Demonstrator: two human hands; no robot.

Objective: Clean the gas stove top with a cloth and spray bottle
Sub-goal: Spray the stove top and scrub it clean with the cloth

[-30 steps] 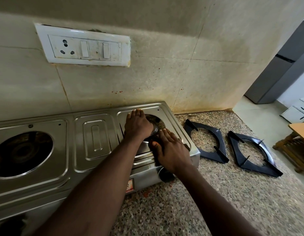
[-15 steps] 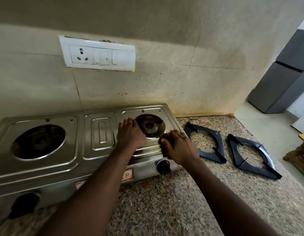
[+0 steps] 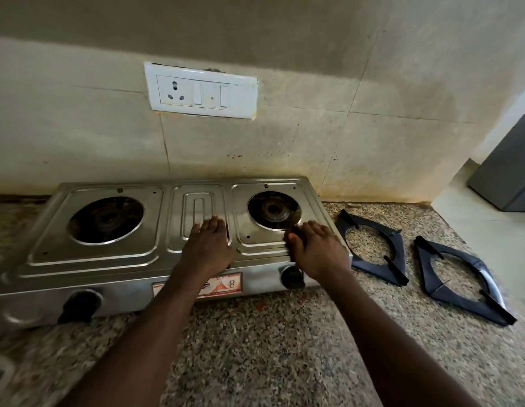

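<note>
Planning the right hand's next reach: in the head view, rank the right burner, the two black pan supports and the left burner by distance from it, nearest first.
From the right hand:
1. Right burner, just beyond the fingertips.
2. Nearer pan support, on the counter to its right.
3. Farther pan support, further right.
4. Left burner, at the stove's left end.

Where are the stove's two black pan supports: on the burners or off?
Off. Both pan supports lie on the granite counter right of the stove.
</note>
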